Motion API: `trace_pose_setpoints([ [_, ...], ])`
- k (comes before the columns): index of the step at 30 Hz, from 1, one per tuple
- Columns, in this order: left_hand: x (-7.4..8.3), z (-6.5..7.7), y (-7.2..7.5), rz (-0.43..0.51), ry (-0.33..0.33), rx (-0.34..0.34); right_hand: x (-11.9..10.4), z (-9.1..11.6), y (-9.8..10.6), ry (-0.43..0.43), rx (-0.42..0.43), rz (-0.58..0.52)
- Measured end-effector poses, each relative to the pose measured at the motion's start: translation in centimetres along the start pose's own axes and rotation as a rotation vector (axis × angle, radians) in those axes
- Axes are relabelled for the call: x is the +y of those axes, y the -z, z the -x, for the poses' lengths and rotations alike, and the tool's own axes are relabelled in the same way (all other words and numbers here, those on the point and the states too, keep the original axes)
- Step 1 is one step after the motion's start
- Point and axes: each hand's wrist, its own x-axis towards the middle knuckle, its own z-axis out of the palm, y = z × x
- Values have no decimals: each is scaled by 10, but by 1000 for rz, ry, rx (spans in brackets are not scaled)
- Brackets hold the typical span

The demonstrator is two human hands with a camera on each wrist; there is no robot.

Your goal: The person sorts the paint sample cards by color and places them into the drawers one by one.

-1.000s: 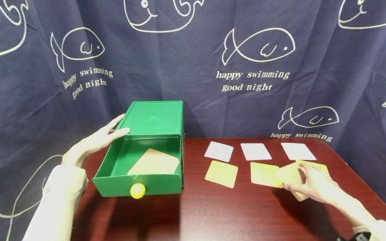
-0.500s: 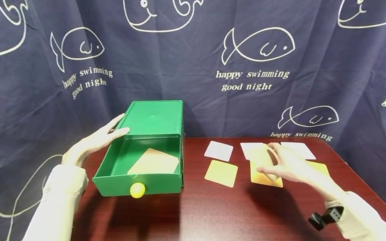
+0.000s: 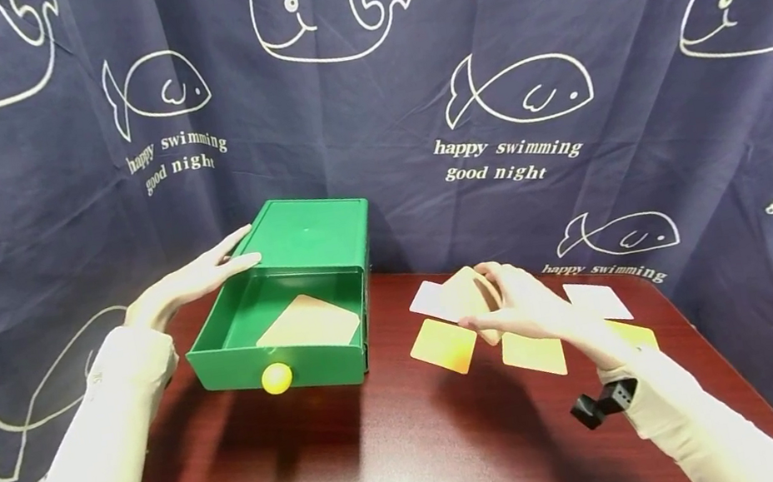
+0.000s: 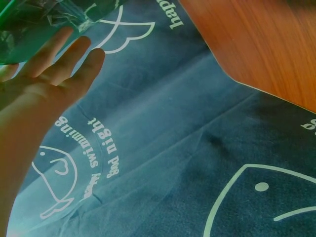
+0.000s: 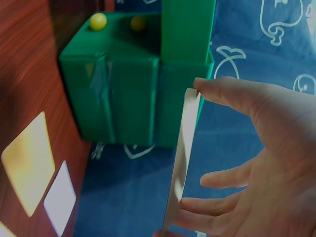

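In the head view my right hand (image 3: 529, 307) pinches a pale tan square card (image 3: 465, 296) between thumb and fingers, above the left part of the card rows. Seen nearly edge-on in the right wrist view, the same card is thin and flat. My left hand (image 3: 191, 282) rests on the left side of a green drawer box (image 3: 309, 232), fingers extended. Its upper drawer (image 3: 232, 366) is pulled out and has a yellow round knob (image 3: 276, 378). Inside lies another tan card (image 3: 310, 322).
Flat on the dark red table (image 3: 388, 443) lie yellow cards (image 3: 443, 347), (image 3: 535, 354), (image 3: 635, 333) and white cards (image 3: 425, 302), (image 3: 597, 300). My right hand hides more of the white row. A dark blue whale-print curtain (image 3: 376, 125) hangs behind the table.
My right hand has lifted the tan card from over the right-hand yellow card and carried it left towards the drawer box. The left hand and drawer have stayed in place.
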Motion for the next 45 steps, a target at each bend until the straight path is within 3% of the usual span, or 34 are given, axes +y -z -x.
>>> trace_pose_setpoints([
  [8, -3, 0, -2, 9, 9, 0, -31, -20, 0, 108, 3, 3],
  [16, -4, -5, -3, -12, -12, -10, -62, -29, 11, 80, -51, -93],
  [23, -2, -3, 0, 0, -2, 6, -96, -40, 12, 176, -73, -76],
  [38, 1, -2, 0, -18, -15, -2, -149, -62, -3, 187, -138, -62],
  [45, -1, -1, -1, -5, -4, 4, -163, -70, -18, 255, -140, -8],
])
